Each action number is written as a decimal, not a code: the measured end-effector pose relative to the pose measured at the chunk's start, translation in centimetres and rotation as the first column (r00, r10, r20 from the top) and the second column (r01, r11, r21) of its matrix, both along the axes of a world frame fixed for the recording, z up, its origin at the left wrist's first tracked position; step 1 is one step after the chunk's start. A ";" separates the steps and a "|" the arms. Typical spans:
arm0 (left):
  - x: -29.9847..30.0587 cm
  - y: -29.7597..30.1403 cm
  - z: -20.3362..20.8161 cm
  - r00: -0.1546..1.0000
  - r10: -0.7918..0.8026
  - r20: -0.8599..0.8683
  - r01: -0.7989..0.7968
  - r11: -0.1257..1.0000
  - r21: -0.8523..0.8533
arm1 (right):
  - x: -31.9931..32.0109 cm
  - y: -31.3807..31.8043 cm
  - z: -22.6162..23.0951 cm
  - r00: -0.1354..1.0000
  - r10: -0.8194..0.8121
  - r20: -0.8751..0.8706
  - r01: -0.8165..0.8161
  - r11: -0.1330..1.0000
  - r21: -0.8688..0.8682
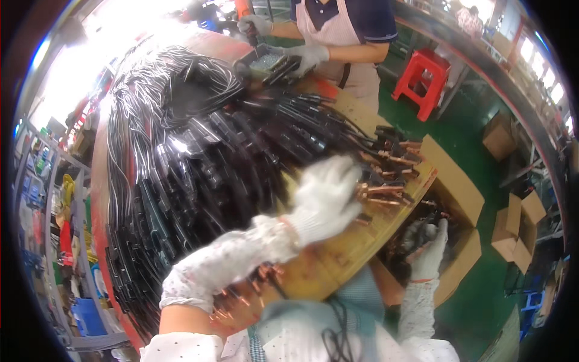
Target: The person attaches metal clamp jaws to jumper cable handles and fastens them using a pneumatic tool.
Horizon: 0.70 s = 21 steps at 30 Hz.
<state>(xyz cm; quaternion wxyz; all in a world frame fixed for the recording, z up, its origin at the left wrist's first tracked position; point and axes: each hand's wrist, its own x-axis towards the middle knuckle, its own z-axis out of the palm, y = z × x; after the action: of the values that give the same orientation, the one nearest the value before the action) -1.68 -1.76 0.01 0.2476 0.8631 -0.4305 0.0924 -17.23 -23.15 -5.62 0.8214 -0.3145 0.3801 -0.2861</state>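
1. on the table's left, see silver-grey cables [123, 133] in long, roughly parallel runs, probably laid so to limit tangling.
2. further right, black cable fittings [211, 157] packed side by side, with copper-coloured clips [386, 193] along the near and right edges, perhaps turned outward for easy access.
3. at the right-hand clips, left hand [329, 196] in a white knitted glove, motion-blurred, back uppermost; fingers loosely bent and partly spread, perhaps for gathering; cannot tell of anything gripped.
4. past the table's right edge, right hand [429, 247], also gloved, down inside an open cardboard carton [455, 181]; fingers partly curled at dark pieces, cannot tell held from merely touched. flaps splayed outward, likely to leave room for reaching in.
5. underneath, a yellow board [325, 268], bare toward the front.
6. around, left to right: metal shelving [51, 223], a blue bin [87, 317], a co-worker [338, 33] with gloved hands at a dark tray [265, 60], a red plastic stool [425, 81], green floor [464, 145], more cartons [518, 229].
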 end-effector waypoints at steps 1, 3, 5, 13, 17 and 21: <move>-0.6 -0.8 -1.9 0.999 -0.031 0.026 0.033 0.997 -0.069 | 1.3 0.1 -0.1 0.981 -0.079 0.176 0.032 0.965 0.260; -1.3 -0.9 -3.6 0.993 -0.083 0.086 0.091 0.992 -0.089 | 2.7 4.4 0.6 0.980 -0.188 0.065 0.197 0.964 -0.177; -0.4 0.7 -3.6 0.981 -0.149 0.122 0.157 0.985 -0.064 | 1.4 5.2 0.9 0.959 0.284 0.005 -0.266 0.906 -0.330; -1.1 2.0 -7.7 0.937 -0.183 0.298 0.221 0.970 -0.102 | 4.1 11.1 -1.5 0.852 0.507 -0.126 -0.365 0.405 -0.838; -0.6 1.5 -11.0 0.950 -0.160 0.270 0.212 0.961 -0.177 | 4.0 11.4 -0.8 0.835 0.484 -0.263 -0.473 0.383 -0.793; -0.6 1.7 -10.2 0.937 -0.157 0.313 0.231 0.949 -0.215 | 4.7 11.1 -1.6 0.834 0.485 -0.261 -0.506 0.486 -0.713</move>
<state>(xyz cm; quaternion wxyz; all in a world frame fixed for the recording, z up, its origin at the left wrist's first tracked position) -2.26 -0.04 -10.14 0.2954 0.7548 -0.5311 0.2470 -12.57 -12.04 -7.23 0.6543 -0.7268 0.1279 -0.1652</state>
